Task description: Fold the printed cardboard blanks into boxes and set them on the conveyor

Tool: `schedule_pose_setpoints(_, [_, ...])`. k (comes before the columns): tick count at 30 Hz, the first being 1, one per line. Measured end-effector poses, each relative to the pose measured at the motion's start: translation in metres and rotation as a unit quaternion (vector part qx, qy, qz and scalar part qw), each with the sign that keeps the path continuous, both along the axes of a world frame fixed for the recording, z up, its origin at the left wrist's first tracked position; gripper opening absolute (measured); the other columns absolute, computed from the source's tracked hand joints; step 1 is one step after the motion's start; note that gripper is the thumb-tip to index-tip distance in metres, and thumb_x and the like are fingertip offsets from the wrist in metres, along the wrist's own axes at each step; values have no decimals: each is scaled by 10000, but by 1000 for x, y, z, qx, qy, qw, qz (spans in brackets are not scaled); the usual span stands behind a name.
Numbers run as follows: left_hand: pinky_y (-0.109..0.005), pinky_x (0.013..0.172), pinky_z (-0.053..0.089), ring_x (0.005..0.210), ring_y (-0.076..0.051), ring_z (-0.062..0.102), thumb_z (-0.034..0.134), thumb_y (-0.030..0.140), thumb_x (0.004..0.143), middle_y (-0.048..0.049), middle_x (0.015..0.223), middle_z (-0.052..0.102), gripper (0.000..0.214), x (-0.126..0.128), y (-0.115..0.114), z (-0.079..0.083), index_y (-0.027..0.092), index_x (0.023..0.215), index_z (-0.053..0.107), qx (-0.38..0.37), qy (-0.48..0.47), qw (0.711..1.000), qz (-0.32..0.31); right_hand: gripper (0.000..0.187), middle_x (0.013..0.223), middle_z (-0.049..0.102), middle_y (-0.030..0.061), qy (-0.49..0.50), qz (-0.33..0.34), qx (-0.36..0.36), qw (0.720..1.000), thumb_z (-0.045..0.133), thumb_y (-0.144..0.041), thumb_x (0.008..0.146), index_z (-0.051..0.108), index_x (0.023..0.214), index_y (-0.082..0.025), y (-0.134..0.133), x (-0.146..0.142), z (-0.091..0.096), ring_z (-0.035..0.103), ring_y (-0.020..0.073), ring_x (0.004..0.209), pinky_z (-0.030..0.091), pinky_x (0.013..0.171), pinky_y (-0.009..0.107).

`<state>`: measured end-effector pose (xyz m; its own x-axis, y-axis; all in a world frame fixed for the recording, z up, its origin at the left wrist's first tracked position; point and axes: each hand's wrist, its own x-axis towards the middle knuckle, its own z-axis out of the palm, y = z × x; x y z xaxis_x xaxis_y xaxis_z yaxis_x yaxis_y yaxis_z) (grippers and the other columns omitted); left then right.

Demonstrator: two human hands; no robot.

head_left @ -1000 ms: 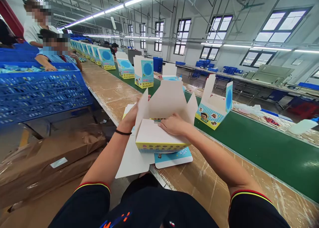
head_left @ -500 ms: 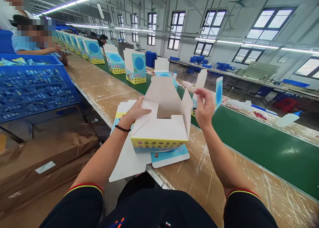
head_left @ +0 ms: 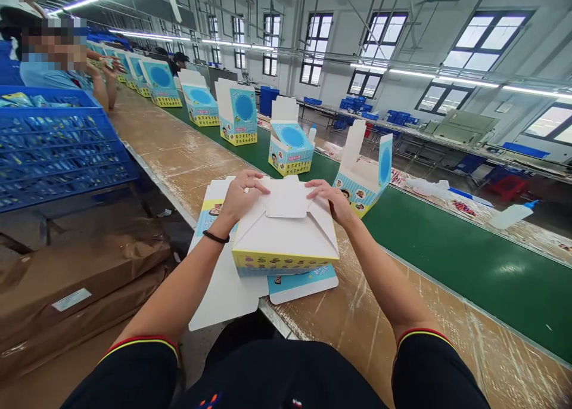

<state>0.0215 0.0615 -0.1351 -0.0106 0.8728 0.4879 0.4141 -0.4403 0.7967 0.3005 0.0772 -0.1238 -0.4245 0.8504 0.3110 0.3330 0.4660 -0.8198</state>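
Observation:
A white carton (head_left: 286, 237) with a yellow and blue printed edge rests in front of me on a stack of flat box blanks (head_left: 223, 290). Its bottom flaps are folded down flat and interlocked. My left hand (head_left: 241, 195) presses on the far left flap, fingers bent over the edge. Over on the far right flap lies my right hand (head_left: 331, 199), with its fingers flat on the card. Neither hand lifts the carton off the stack.
A green conveyor belt (head_left: 447, 266) runs along the right, carrying several open blue cartons (head_left: 290, 149). A blue crate (head_left: 58, 146) sits at the left, brown wrapped bundles (head_left: 75, 284) below it. A co-worker's arm (head_left: 105, 81) is far left. A white glue bottle (head_left: 509, 215) lies beyond the belt.
The upright flaps have been folded down flat. My right hand dropped from the air onto the right flap; my left hand moved from the side flap to the top.

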Motion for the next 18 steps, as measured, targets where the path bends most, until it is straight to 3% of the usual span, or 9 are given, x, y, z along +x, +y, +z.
schedule_pose_setpoints(1, [-476,1203,408,1264,-310,595,611,331,727,-62,1211,681,154,0,-2,3,234,720,730,-5,51,999,1,297,1422,586,116,-13,0,-6,1000,549,-459,929,717,927,-215,-1,0,3,565,289,1338,454,1137,455])
schedule_pose_setpoints(3, [-511,1206,388,1278,-341,577,688,410,731,-79,1236,674,219,1,-3,10,234,845,751,-15,162,987,-7,345,1459,551,131,-91,-17,10,996,697,-446,860,720,1111,-210,-3,-4,10,535,303,1366,426,1167,469])
schedule_pose_setpoints(6, [-585,1230,312,1368,-404,500,800,493,661,-123,1379,634,648,3,-2,16,238,1246,689,-29,320,947,-16,770,1506,502,169,-265,-75,36,961,820,-346,757,546,1464,-216,-7,-19,22,524,352,1365,444,1147,524])
schedule_pose_setpoints(8, [-628,1240,252,1416,-432,451,832,509,640,-148,1470,590,874,5,1,16,251,1433,572,-35,395,918,-18,832,1484,512,182,-353,-109,39,928,811,-346,770,481,1525,-230,-9,-27,27,560,390,1307,492,1072,564])
schedule_pose_setpoints(10, [-654,1244,207,1434,-454,425,853,520,625,-171,1504,566,970,7,3,14,249,1494,518,-30,434,901,-14,832,1453,532,184,-386,-121,42,913,805,-368,777,474,1530,-239,-10,-31,27,582,407,1268,508,1038,577])
schedule_pose_setpoints(13, [-623,1245,249,1448,-453,409,811,609,664,-183,1519,548,952,8,3,13,225,1489,532,-29,403,914,-30,832,1499,514,187,-322,-94,31,941,791,-406,784,480,1531,-213,-6,-26,21,539,391,1358,445,1148,565])
schedule_pose_setpoints(16, [-561,1239,321,1455,-418,417,680,695,767,-165,1501,569,833,6,2,15,207,1435,583,-40,316,946,-61,856,1639,407,174,-134,-66,-6,989,732,-547,840,432,1575,-225,2,-15,8,457,326,1485,411,1222,489])
schedule_pose_setpoints(18, [-549,1249,322,1463,-406,419,661,697,773,-160,1501,573,812,4,2,15,199,1410,595,-42,273,960,-56,857,1694,347,158,3,-87,-52,995,591,-703,906,377,1609,-262,6,-9,-6,496,300,1469,487,1164,466])
